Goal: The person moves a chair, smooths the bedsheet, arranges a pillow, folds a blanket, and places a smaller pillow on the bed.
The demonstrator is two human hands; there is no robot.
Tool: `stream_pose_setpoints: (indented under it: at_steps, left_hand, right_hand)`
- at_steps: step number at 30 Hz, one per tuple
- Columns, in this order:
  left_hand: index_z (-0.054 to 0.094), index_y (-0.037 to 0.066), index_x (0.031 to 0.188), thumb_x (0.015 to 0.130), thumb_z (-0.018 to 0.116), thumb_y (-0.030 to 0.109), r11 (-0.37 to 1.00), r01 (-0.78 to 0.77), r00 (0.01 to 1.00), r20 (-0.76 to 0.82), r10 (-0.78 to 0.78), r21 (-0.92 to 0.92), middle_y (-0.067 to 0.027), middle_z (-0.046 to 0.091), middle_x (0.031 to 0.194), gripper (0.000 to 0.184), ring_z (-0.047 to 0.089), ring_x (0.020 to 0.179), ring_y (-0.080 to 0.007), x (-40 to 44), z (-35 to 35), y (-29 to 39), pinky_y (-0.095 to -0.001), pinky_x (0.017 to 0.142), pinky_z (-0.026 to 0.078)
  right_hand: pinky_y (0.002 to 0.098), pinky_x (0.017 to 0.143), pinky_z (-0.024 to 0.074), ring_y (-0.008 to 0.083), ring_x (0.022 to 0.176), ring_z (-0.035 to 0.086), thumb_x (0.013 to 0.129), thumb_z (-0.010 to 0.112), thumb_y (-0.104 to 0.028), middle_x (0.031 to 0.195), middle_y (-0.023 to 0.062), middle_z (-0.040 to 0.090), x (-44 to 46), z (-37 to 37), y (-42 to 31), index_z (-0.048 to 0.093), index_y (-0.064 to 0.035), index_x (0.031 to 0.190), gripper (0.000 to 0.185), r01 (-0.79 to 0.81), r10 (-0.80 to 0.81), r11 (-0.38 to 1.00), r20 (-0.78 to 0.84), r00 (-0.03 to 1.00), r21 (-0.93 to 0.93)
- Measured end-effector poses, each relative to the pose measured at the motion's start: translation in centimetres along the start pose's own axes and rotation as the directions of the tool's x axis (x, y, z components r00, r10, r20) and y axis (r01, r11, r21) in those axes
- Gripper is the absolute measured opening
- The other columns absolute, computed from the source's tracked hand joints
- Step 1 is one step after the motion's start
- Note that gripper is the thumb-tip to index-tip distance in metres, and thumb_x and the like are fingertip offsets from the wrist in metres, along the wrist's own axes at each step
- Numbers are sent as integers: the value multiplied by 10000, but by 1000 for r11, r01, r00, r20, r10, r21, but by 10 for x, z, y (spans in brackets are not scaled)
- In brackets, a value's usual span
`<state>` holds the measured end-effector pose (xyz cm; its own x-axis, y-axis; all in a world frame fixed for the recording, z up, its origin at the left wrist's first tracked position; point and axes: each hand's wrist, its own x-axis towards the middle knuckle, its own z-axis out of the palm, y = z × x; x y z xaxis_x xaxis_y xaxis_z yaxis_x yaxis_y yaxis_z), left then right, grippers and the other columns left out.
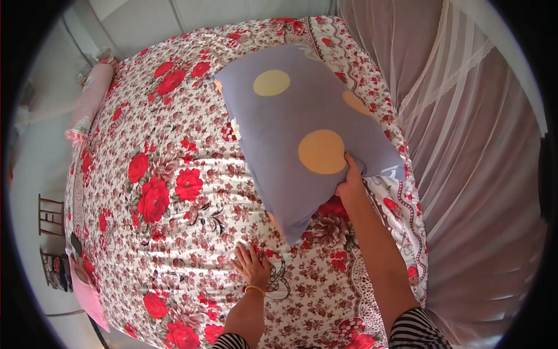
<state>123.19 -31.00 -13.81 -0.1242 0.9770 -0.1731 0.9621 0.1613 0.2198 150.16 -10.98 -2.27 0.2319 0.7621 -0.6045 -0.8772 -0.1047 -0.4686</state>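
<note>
A grey-blue pillow (pixel 270 131) with yellow and orange dots lies slanted over the upper right part of the bed. My right hand (pixel 350 179) grips its near right edge, thumb on top by an orange dot and the other fingers hidden beneath. Below the pillow's near corner, my left hand (pixel 252 266) rests flat with fingers spread on the flowered bedsheet (pixel 192 232). A yellow bracelet circles that wrist. The sheet is white with red roses and shows creases around the hand.
Sheer pinkish curtains (pixel 471 192) hang along the bed's right side. A rolled pink bolster (pixel 92 99) lies at the far left edge, and a pink item (pixel 87 296) sits at the near left. A wooden rack (pixel 51 215) stands beyond the left edge.
</note>
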Motion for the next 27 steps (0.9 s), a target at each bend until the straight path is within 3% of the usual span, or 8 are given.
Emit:
stream_pose_setpoints:
  at_steps: [3,6,7,10,15,17,25,27]
  left_hand:
    - [250,89,1347,819,412,333,999,2,1000,-2,-2,42,-166,126,1421,604,81,1322,-303,0,4,-4,-521,1035,29]
    - [239,122,1356,824,428,376,997,11,997,71,-17,77,-148,96,1431,619,46,1329,-288,4,-5,-1,-517,1037,22]
    - [313,111,1323,820,473,381,998,-13,999,-42,15,59,-187,230,1382,593,177,1302,-298,1,-25,9,-465,1045,118]
    - [335,100,1304,821,479,365,999,-31,993,-112,36,44,-194,274,1342,569,223,1267,-306,-2,-39,12,-451,1032,150]
    - [372,81,1271,823,488,337,992,-123,992,-24,124,21,-207,348,1274,529,301,1209,-318,2,-15,-8,-427,1011,204]
    - [387,74,1259,823,492,326,980,-201,978,51,201,-8,-213,377,1246,514,332,1186,-323,1,-12,-21,-417,1002,226]
    - [446,44,1207,826,507,281,651,-635,652,165,740,-416,-233,495,1138,453,455,1093,-343,92,-82,-97,-378,968,312]
    - [412,61,1243,833,498,250,896,-294,948,19,318,-333,-217,444,1218,460,407,1148,-342,131,-117,-75,-433,980,292]
  right_hand:
    - [377,901,394,249,1066,480,835,510,-294,1154,89,511,-84,16,-28,466,-51,1165,412,180,-152,979,245,958,-96]
    - [353,866,434,225,1013,522,853,483,-313,1127,87,530,-148,-61,-55,460,-43,1172,419,809,-332,435,764,553,-396]
    - [381,877,432,222,1022,519,852,491,-306,1128,93,529,-167,-120,-59,457,-64,1180,409,192,-151,978,372,916,-76]
    - [477,827,444,284,926,569,756,519,-463,1002,97,590,-280,-295,-101,537,-123,1084,473,107,-11,983,533,846,-149]
    - [375,836,448,279,943,564,668,599,-332,969,126,611,-412,-422,-128,581,-63,1032,452,-482,-131,573,-655,744,-663]
    - [390,816,444,289,949,554,683,587,-290,946,149,611,-427,-435,-129,606,-57,982,380,-504,-242,-788,-574,782,-355]
    - [405,581,400,331,673,527,739,547,-212,685,146,531,-304,-197,-105,519,-39,711,178,178,-49,-586,253,966,-791]
    - [416,600,399,347,694,514,777,499,-169,748,150,529,-251,-162,-95,504,-39,734,137,294,-3,-651,390,921,-700]
